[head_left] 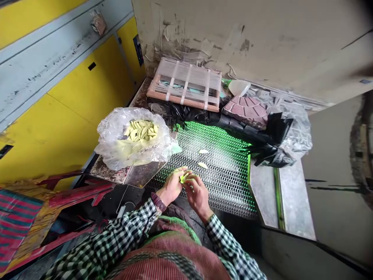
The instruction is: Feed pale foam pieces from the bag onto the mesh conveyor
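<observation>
Close together over the near edge of a metal mesh belt [230, 190], my two hands are closed around small yellow-green leaf-shaped pieces [184, 177]. My left hand [171, 187] holds them between thumb and fingers. The fingers of my right hand [198, 195] pinch at the same pieces from the other side; how many there are is unclear. Two pale leaf-shaped pieces [203, 165] lie apart on the mesh just beyond my hands. To the left, a clear plastic bag [112, 128] stands open, holding a heap of the same yellow-green pieces [142, 130].
Behind the belt lie a wooden frame wrapped in plastic strips [184, 101], a pink segmented block [246, 109] and black plastic sheeting [233, 130]. A yellow and grey machine casing [84, 89] borders the left. Metal plates [297, 202] flank the belt's right side.
</observation>
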`<state>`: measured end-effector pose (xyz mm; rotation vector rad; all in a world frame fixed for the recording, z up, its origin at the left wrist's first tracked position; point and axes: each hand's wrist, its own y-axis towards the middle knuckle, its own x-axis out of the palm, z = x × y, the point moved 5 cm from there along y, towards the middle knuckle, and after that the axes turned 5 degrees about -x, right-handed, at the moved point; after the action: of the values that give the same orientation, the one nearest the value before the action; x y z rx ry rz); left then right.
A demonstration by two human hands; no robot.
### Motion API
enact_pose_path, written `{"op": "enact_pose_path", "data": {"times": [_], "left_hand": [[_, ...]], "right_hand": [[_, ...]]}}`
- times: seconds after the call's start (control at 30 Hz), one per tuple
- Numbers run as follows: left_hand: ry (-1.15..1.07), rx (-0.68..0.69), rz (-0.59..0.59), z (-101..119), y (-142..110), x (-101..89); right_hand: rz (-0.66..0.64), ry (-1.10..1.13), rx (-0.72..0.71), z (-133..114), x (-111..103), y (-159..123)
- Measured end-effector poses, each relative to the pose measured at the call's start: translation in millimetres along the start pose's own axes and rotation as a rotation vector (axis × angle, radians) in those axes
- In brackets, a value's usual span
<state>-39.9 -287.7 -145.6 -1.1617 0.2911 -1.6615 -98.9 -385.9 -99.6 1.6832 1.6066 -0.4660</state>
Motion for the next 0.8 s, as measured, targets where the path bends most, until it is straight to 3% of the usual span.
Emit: {"op": "enact_pose_path", "data": {"times": [0.1,0.2,0.37,0.43,0.53,0.63,0.73,0.8], "left_hand": [[-0.098,-0.042,0.001,-3,-5,3.7],[-0.167,-0.063,0.020,-5,-8,3.5],[-0.080,-0.134,-0.106,-7,-10,8.4],[-0.073,-0.120,-0.074,-6,-11,4.4],[-0.060,-0.083,0.032,-5,-12,-7.6],[-0.038,-0.069,0.041,-5,-11,-14.3],[-0.052,-0.061,0.035,-6,-10,-12.5],[-0.060,-0.051,0.023,-8,-9,-5.6]], "right_hand": [[0.040,0.103,0.093,12,-3,1],[0.007,0.039,0.072,15,-7,0],[-0.034,-0.069,0.036,20,-9,1],[-0.019,-0.046,0.123,32,-13,2],[-0.117,-0.096,0.360,62,-18,0],[-0.174,-0.173,0.476,80,-26,-1],[-0.089,-0.211,0.490,70,-33,1],[-0.118,-0.109,0.431,49,-25,1]]}}
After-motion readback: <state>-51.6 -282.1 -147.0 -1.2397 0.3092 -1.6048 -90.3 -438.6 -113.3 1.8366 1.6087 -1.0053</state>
